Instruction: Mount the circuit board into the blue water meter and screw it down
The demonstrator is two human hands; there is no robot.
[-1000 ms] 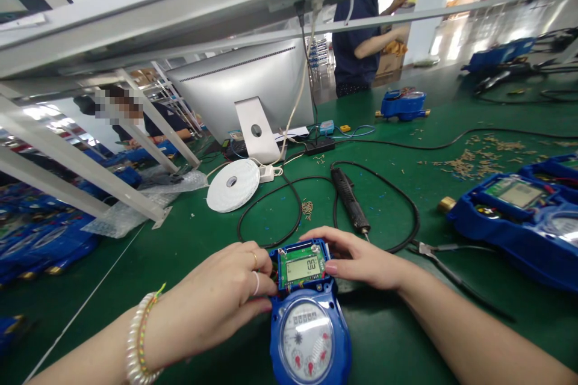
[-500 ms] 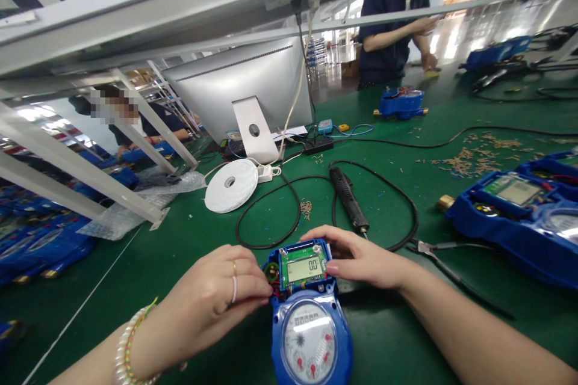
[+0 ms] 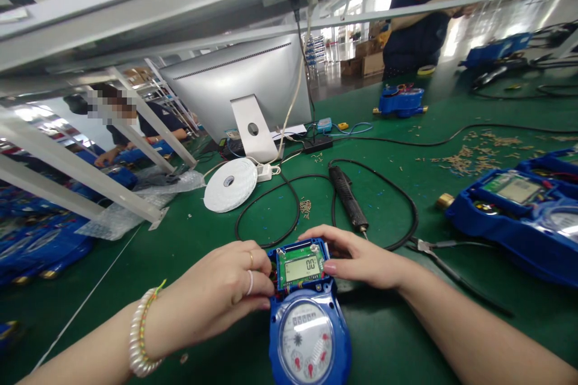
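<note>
A blue water meter (image 3: 311, 337) lies in front of me, its upper housing uncovered. Inside sits a green circuit board with a small display (image 3: 298, 268) reading 0.0; below it is a round dial with red pointers. My right hand (image 3: 356, 255) grips the upper right side of the housing, thumb on its edge. My left hand (image 3: 226, 289) is closed at the left compartment, with its fingertips down among red wires (image 3: 273, 277). Those fingers cover most of the compartment, so what they pinch is hidden.
Beyond the meter lie a black electric screwdriver (image 3: 347, 198) with a looped cable, a white tape roll (image 3: 230, 185) and loose screws (image 3: 306, 207). Pliers (image 3: 424, 246) and more meters (image 3: 519, 216) are at right. A monitor (image 3: 271, 84) stands behind; two people work farther off.
My left hand has shifted slightly up and right, its fingers covering more of the wire compartment. My right hand stays on the housing. The person at the back right has moved right.
</note>
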